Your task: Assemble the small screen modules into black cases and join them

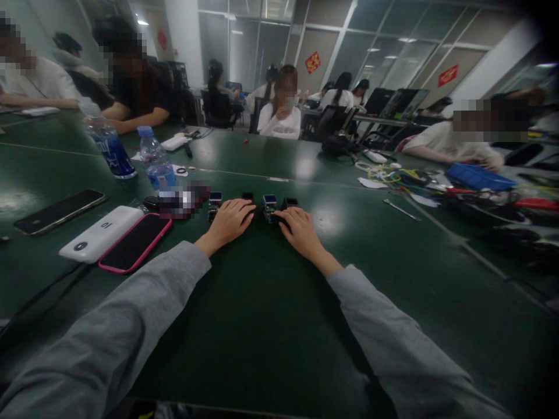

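Observation:
Two small electronic modules with square screens stand on the green table: the left module (215, 199) and the right module (269, 201). Beside them are two small black boxes, the left box (248, 196) and the right box (290, 202). My left hand (230, 221) lies between the left module and the left box, fingers stretched to the right and thumb apart; it partly covers both. With its fingertips at the lower side of the right module, my right hand (300, 231) has its fingers extended and partly hides the right box. Neither hand shows a grip around anything.
Left on the green table (271, 326) lie a black phone (61, 210), white power bank (102, 233) and pink-cased phone (136, 242). Two bottles (155, 157) stand behind. Right are a wrench (402, 210), tangled cables (384, 173) and a blue tray (480, 176). Several people sit around.

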`<state>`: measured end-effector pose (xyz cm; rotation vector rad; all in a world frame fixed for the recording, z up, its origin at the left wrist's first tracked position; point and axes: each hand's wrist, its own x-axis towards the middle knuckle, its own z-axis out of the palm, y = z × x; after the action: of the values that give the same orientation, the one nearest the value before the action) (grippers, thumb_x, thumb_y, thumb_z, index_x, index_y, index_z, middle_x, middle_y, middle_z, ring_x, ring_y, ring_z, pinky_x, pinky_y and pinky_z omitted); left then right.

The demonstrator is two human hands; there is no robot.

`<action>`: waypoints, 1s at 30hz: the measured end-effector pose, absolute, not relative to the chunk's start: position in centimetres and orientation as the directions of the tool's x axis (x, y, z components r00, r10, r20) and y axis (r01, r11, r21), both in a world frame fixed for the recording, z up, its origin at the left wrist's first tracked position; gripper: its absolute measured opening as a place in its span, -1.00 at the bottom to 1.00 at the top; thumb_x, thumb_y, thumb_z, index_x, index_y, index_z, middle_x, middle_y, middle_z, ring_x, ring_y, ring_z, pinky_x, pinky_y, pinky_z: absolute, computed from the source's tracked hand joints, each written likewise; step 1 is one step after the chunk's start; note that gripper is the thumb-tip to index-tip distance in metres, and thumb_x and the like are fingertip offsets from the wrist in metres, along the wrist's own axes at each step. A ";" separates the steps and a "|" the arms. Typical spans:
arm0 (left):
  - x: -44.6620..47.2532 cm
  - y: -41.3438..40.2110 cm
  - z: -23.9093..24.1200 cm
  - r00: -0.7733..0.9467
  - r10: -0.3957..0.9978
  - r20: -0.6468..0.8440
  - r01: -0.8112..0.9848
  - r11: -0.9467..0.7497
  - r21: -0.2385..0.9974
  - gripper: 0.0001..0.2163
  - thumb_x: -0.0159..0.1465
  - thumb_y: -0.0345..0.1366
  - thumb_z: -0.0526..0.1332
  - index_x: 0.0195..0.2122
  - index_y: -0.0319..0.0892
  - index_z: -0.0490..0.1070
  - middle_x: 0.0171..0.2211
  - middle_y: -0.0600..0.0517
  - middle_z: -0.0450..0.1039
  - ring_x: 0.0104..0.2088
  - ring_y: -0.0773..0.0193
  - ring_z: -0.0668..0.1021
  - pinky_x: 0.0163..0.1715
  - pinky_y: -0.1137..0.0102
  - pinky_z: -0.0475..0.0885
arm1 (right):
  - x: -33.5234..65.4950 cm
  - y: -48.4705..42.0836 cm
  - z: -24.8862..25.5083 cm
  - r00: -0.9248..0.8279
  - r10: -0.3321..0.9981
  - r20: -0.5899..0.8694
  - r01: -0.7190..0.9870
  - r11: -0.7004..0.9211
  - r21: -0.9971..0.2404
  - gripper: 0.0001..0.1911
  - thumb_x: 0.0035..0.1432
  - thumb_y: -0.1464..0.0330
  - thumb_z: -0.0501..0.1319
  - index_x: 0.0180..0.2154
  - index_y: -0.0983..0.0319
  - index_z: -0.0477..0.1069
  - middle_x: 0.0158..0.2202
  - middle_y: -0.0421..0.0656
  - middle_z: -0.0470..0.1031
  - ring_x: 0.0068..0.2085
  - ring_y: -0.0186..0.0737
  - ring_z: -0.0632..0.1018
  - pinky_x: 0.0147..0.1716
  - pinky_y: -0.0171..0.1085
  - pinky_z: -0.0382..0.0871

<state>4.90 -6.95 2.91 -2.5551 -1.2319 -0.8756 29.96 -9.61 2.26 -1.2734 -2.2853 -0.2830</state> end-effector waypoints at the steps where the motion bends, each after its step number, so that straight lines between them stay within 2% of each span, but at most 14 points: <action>1: 4.9 -7.0 3.0 0.486 0.657 0.576 0.760 -0.643 0.093 -0.68 0.39 -0.24 0.01 0.09 -0.15 0.40 0.12 -0.09 0.42 0.14 0.09 0.42 0.13 0.10 0.30 | 30.0 -9.6 2.3 -0.433 0.734 0.523 0.839 0.540 -0.063 -0.64 0.32 0.39 0.02 0.12 0.12 0.28 0.01 -0.06 0.41 0.11 0.00 0.33 0.04 -0.04 0.17; 9: 5.0 -7.1 3.0 0.550 0.635 0.543 0.724 -0.687 0.069 -0.66 0.38 -0.26 0.03 0.15 -0.16 0.33 0.15 -0.12 0.39 0.15 0.07 0.41 0.12 0.11 0.33 | 30.0 -9.6 2.2 -0.434 0.735 0.521 0.843 0.535 -0.053 -0.65 0.32 0.40 0.03 0.12 0.14 0.29 0.03 -0.06 0.41 0.12 0.00 0.32 0.04 -0.05 0.17; 30: 4.8 -6.8 2.4 0.572 0.629 0.527 0.710 -0.701 0.065 -0.60 0.34 -0.28 0.08 0.20 -0.19 0.22 0.18 -0.18 0.29 0.19 0.02 0.34 0.08 0.08 0.39 | 30.0 -9.5 2.1 -0.442 0.732 0.519 0.842 0.537 -0.039 -0.64 0.32 0.40 0.04 0.13 0.16 0.28 0.02 -0.04 0.43 0.13 0.01 0.30 0.04 -0.04 0.14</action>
<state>4.84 -6.82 2.35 -2.6466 -1.1361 -0.7945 29.96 -9.52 2.13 -1.2760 -2.2972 -0.3085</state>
